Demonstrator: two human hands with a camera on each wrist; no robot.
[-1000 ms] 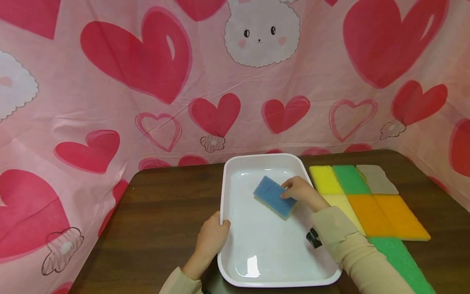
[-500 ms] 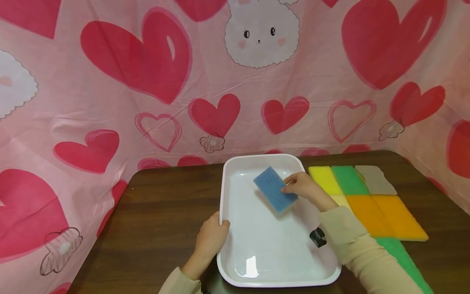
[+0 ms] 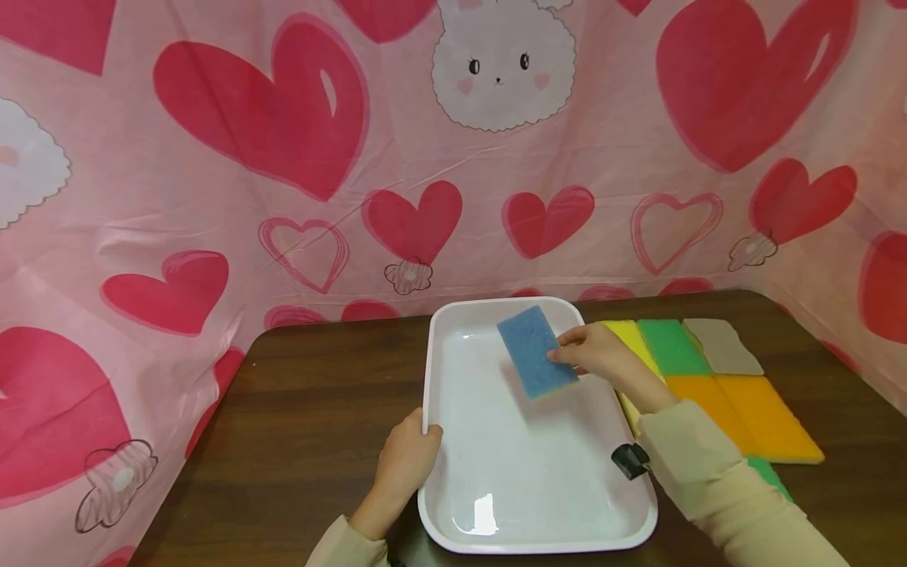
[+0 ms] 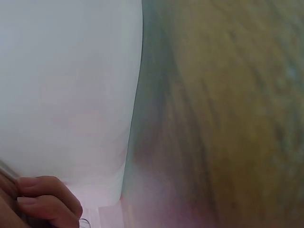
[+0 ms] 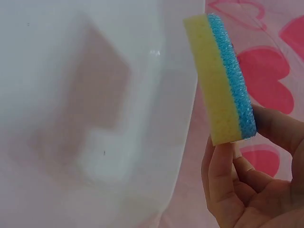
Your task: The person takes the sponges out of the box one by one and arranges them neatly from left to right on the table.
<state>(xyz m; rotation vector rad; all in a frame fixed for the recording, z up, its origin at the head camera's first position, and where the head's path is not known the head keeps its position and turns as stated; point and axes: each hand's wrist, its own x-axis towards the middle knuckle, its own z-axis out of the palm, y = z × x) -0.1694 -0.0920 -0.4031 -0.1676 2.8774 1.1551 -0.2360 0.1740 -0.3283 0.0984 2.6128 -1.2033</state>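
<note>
My right hand pinches a sponge by its right edge, thumb on the blue side. The right wrist view shows the sponge with a yellow body and a blue layer, held up with its shadow on the white surface behind. In the head view it hangs over the far part of a white tray. My left hand grips the tray's left rim. In the left wrist view the fingers of my left hand curl at the edge of the tray.
Right of the tray lie flat sponges side by side: yellow, green, grey and two orange. Another green piece shows beyond my right sleeve. The brown wooden table meets a pink heart-patterned cloth behind.
My right hand has lifted the sponge from low in the tray, moving it slightly right and turning it more upright. The left hand has stayed on the rim.
</note>
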